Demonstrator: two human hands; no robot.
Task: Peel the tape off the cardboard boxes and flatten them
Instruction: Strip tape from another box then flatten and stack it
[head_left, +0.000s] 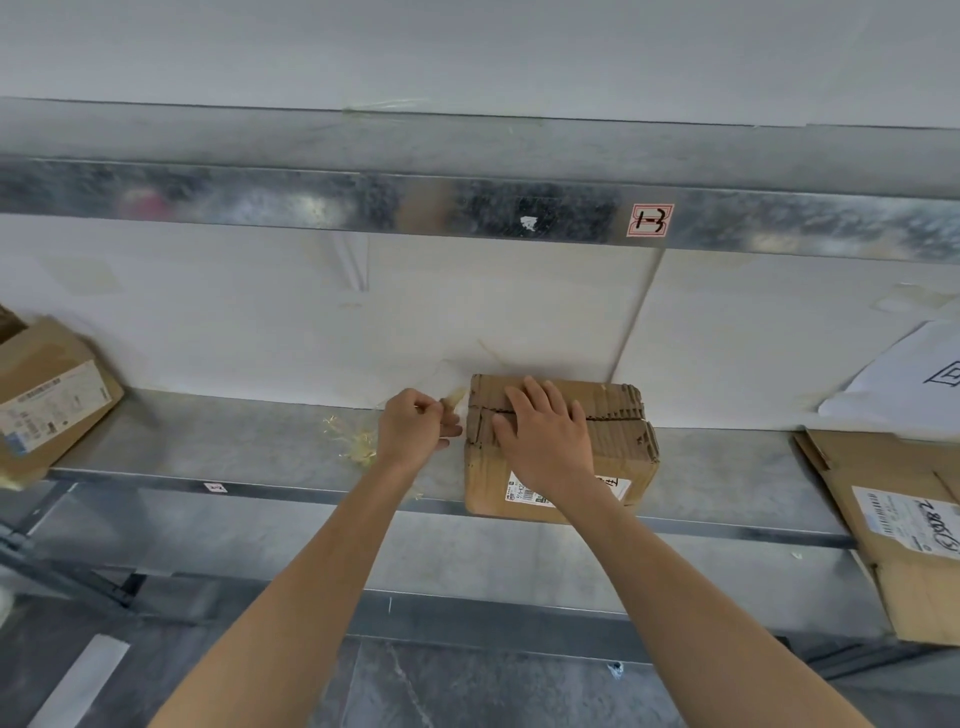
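A small worn cardboard box (618, 441) stands on the metal shelf (234, 447), its top flaps closed along a middle seam and a white label on its front face. My right hand (545, 431) lies flat on the box top with fingers spread. My left hand (415, 428) is just left of the box and pinches a strip of clear yellowish tape (453, 401) that runs toward the box's upper left corner.
A crumpled wad of peeled tape (356, 441) lies on the shelf left of my left hand. Another taped box (47, 400) sits at far left. Flattened cardboard (893, 519) and a white bag (904, 384) lie at far right. A shelf beam (467, 208) runs overhead.
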